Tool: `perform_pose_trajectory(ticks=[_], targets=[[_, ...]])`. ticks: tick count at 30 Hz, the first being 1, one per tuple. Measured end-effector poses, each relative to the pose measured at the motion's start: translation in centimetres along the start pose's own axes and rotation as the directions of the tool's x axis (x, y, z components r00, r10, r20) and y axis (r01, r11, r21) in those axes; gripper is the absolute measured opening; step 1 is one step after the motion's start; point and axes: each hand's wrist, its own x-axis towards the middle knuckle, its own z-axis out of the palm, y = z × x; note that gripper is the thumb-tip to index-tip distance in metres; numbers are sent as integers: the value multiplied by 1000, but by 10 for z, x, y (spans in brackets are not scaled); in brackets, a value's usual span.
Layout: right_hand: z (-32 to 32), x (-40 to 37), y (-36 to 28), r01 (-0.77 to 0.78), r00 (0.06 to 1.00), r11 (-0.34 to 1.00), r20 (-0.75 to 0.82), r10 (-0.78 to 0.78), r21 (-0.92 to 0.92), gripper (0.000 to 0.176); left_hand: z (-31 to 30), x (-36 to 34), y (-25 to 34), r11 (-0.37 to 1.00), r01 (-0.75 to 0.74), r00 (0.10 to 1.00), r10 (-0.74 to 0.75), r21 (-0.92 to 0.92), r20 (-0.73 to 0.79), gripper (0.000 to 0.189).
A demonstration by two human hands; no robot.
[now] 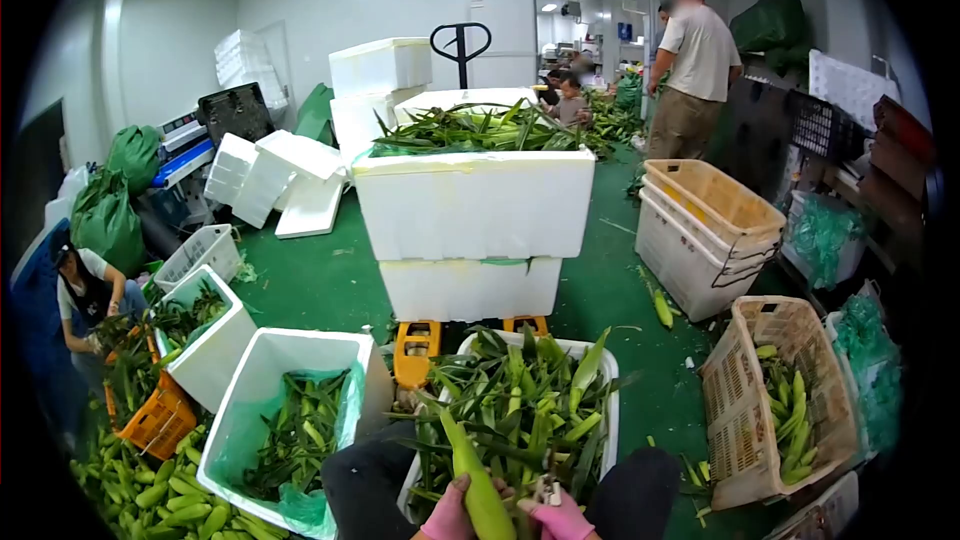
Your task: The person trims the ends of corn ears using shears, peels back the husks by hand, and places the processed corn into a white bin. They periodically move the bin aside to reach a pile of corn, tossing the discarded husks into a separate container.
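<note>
My left hand (448, 514), in a pink glove, is closed around an unshucked ear of corn (474, 475) with a pale green husk. The ear tilts up and to the left. Close beside it on the right, my right hand (562, 519), also gloved in pink, is closed on a small metal hand tool (548, 488), whose exact kind I cannot make out. Both hands are at the near edge of a white box (612, 372) between my knees. Green corn leaves and trimmings (520, 390) heap above its rim.
Left stands a foam box (258, 355) of trimmings, near piled corn ears (160, 495) and a seated person (90, 290). A plastic crate (745, 380) holds ears at right. Stacked foam boxes (475, 205) rise ahead on a pallet jack (415, 345). Another person (692, 60) stands behind.
</note>
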Motion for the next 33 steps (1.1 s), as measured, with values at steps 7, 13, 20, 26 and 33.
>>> perform_pose_trajectory(ticks=[7,13,20,26,33], targets=[[-20,33,39,222,973,949,-7,-229,-226,35,-28,31,19,997,78,995,-78,1,56,55],[-28,10,-6,472,881,768,232,-411,-432,55,-51,31,36,999,43,996,-42,-11,81,55],[-3,-19,-53,293,912,822,399,-89,-488,64,7,-9,50,867,-254,966,206,428,156,57],[3,-31,-87,75,910,829,378,171,-555,85,19,-18,49,757,-236,971,207,609,119,65],[-20,-5,-88,298,857,632,492,154,-716,89,39,-20,32,434,-215,965,233,875,122,74]])
